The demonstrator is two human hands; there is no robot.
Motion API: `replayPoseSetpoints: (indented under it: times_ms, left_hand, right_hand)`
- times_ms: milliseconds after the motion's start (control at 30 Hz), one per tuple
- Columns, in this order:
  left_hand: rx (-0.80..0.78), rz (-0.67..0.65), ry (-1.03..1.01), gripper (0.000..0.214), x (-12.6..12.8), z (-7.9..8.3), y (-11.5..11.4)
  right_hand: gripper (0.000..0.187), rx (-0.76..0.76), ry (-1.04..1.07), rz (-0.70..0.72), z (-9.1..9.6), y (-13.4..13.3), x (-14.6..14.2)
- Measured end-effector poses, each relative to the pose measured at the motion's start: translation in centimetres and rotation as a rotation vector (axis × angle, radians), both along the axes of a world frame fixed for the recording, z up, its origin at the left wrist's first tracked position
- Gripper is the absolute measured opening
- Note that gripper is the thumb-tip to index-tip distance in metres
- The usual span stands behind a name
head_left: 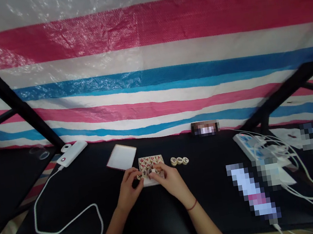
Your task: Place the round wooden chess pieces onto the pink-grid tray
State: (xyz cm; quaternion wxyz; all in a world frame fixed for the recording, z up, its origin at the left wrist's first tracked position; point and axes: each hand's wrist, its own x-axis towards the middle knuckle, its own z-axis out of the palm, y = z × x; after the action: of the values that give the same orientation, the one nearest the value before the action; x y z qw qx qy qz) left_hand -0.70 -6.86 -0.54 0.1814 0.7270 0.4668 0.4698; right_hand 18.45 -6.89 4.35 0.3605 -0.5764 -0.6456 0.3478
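Round wooden xiangqi pieces with red and dark characters stand packed in a white tray point(151, 169) at the middle of the black table point(63, 222). My left hand point(129, 188) is at the tray's near left corner, pinching a single piece point(139, 177) between its fingers. My right hand point(166, 179) is over the tray's near right part, with its fingertips closed on a piece point(154, 170). Several loose pieces point(179, 161) lie in a row to the right of the tray. The hands hide the tray's near edge.
A white lid point(121, 157) lies left of the tray. Further left are a white power bank point(71, 154) and its looping cable point(69, 225). On the right are a power strip point(247, 146), tangled white cables and blurred objects. A striped tarp point(146, 55) hangs behind the table.
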Motion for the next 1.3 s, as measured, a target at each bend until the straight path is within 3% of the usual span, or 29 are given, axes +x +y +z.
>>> replayPoseSetpoints:
  times_ms: [300,467,933,1100,1300]
  left_hand:
    - [-0.010,-0.057,0.019,0.004,0.1,-1.2,-0.2]
    - [0.027,-0.057,0.155,0.008,0.2,-1.0,-0.5]
    - [0.053,-0.021,0.405,0.018,0.5,-1.2,-0.6]
    - [0.001,-0.022,0.365,0.020,0.5,-1.0,-0.7]
    - [-0.034,0.037,0.119,0.035,-0.4,-1.7,-0.3]
  right_hand:
    - [0.036,0.013,0.078,-0.049,-1.6,-0.3,1.7]
    - [0.039,-0.001,0.072,-0.085,-1.9,-0.6,2.2]
    - [0.027,-0.010,0.077,0.020,-2.0,-0.7,1.0]
    - [0.015,0.034,-0.105,0.115,-1.3,-0.9,-0.5]
    - [0.023,0.059,-0.404,0.196,-1.0,-0.9,-2.2]
